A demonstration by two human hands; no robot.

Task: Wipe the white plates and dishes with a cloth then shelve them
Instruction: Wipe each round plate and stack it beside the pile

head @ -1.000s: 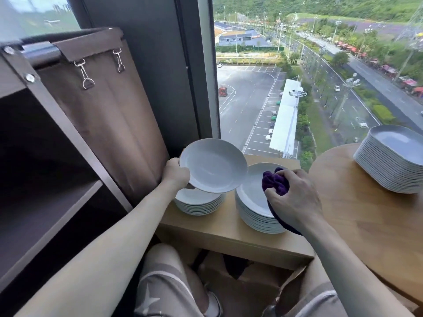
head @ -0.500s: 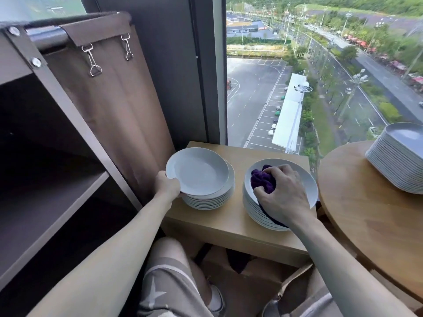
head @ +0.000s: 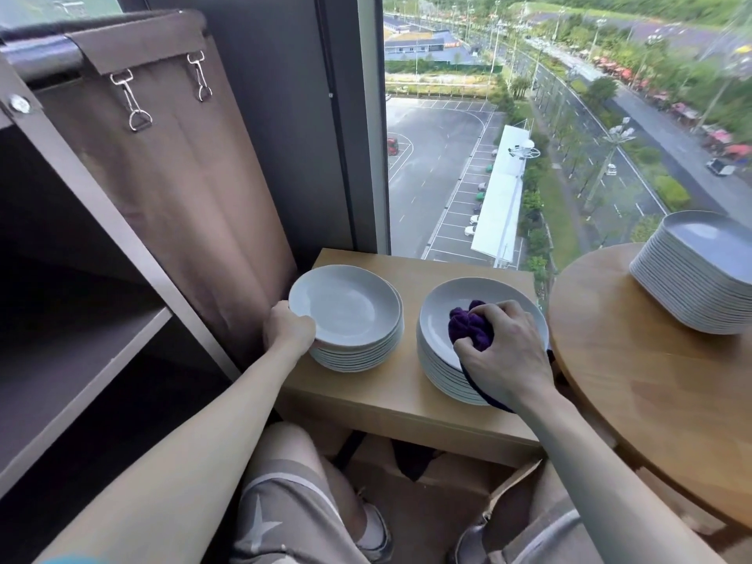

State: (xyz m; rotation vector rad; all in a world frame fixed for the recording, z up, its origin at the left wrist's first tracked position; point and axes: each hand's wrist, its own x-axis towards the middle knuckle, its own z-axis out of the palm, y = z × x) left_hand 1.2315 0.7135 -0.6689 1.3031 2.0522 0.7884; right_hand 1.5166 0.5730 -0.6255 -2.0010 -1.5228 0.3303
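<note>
Since 1 second ago the white plate (head: 344, 305) has come down from mid-air and now lies on top of the left stack (head: 358, 354), while the right hand (head: 504, 352) has stayed on the right stack (head: 437, 372). Nearest, the person's knees in grey shorts (head: 285, 506) sit under both bare forearms. The left hand (head: 289, 329) grips the white plate at its near-left rim, fingers curled round the edge with their tips hidden beneath. The right hand's fingers are curled tight round a bunched purple cloth (head: 470, 327), pressing it into the top dish of the right stack. A tail of the cloth hangs over that stack's near side, under the wrist. The 2 stacks stand side by side, not touching, on a low wooden bench (head: 407, 400). To the right, a round wooden table (head: 651, 400) carries a 3rd, taller stack of dishes (head: 691, 303). On the left stands a dark shelf unit (head: 81, 352), with a brown fabric bag (head: 175, 197) hung beside it. Beyond is the window (head: 447, 156).
</note>
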